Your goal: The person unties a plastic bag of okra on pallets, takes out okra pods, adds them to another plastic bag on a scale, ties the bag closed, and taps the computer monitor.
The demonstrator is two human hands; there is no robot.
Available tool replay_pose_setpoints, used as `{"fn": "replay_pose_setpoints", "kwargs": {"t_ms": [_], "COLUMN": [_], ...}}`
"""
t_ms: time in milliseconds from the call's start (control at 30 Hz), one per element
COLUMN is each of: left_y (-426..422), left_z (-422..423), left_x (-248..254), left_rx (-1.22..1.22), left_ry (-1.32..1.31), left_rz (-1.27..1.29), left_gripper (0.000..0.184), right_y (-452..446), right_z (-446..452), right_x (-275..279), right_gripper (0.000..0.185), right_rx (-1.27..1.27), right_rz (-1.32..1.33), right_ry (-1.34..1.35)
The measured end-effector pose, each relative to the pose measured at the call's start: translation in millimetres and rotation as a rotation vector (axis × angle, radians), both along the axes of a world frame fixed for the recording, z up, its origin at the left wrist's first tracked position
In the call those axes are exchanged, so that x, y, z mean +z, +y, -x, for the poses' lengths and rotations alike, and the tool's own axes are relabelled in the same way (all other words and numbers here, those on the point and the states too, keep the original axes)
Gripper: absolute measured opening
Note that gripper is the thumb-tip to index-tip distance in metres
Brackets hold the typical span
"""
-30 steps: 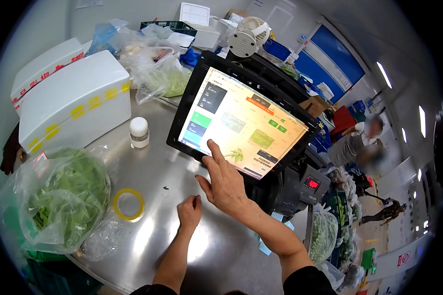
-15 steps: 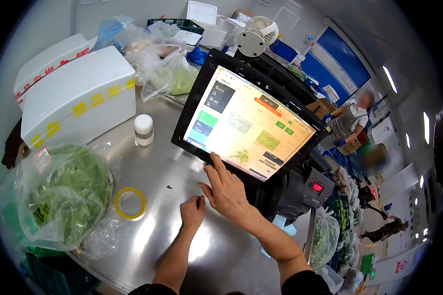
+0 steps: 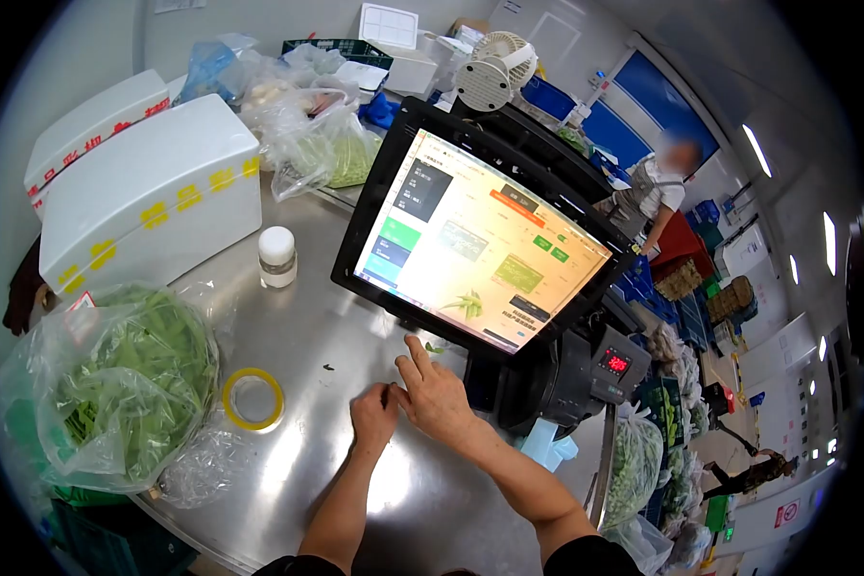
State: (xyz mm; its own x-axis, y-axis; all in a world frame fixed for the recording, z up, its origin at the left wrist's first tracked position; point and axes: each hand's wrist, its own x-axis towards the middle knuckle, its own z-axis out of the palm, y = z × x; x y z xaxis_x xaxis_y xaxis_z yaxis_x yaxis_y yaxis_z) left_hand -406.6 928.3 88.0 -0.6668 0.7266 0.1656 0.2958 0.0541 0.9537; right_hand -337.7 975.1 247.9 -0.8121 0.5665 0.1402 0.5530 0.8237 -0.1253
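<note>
My left hand (image 3: 374, 417) is curled closed on the steel table (image 3: 307, 322), with nothing visible in it. Just beside it, my right hand (image 3: 438, 396) holds nothing; its index finger is stretched out below the screen edge, apart from the glass, and its thumb is close to the left hand. A tilted black touchscreen (image 3: 470, 240) shows a lit page with a picture of green vegetables. By the right fingertips lies a small green leaf scrap (image 3: 434, 348).
On the left are a plastic bag of green vegetables (image 3: 134, 384), a yellow tape roll (image 3: 252, 398), a white-capped jar (image 3: 277, 257) and a white foam box (image 3: 154, 192). A device with red digits (image 3: 612, 363) stands at right. A co-worker (image 3: 648, 187) is in the background.
My right hand has come down off the screen's lower edge toward my left hand, uncovering the leaf scrap. The left hand has stayed put. The co-worker in the background has shifted and leans over.
</note>
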Motion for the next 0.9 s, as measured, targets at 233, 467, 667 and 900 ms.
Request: {"fn": "replay_pose_setpoints", "kwargs": {"t_ms": [233,467,667,900], "left_y": [0.0,-1.5,0.3,-6.5], "left_z": [0.4,0.8,-3.8,2.7], "left_x": [8.7,8.5,-11.6,17.5], "left_rx": [0.006,0.003,0.030,-0.073], "left_ry": [-0.017,-0.026,0.097,-0.072], "left_rz": [0.063,0.099,-0.210,0.189], "left_gripper": [0.021,0.022,0.021,0.027], "right_y": [27.0,89.2,-14.9,-89.2], "right_z": [14.5,22.8,13.4,-1.4], "right_x": [48.8,31.8,-23.2,-94.7], "right_gripper": [0.045,0.047,0.052,0.032], "right_rx": [-0.043,-0.246,0.073,0.238], "right_rz": [-0.201,-0.215,-0.062,0.101], "right_ry": [0.201,0.212,0.162,0.230]}}
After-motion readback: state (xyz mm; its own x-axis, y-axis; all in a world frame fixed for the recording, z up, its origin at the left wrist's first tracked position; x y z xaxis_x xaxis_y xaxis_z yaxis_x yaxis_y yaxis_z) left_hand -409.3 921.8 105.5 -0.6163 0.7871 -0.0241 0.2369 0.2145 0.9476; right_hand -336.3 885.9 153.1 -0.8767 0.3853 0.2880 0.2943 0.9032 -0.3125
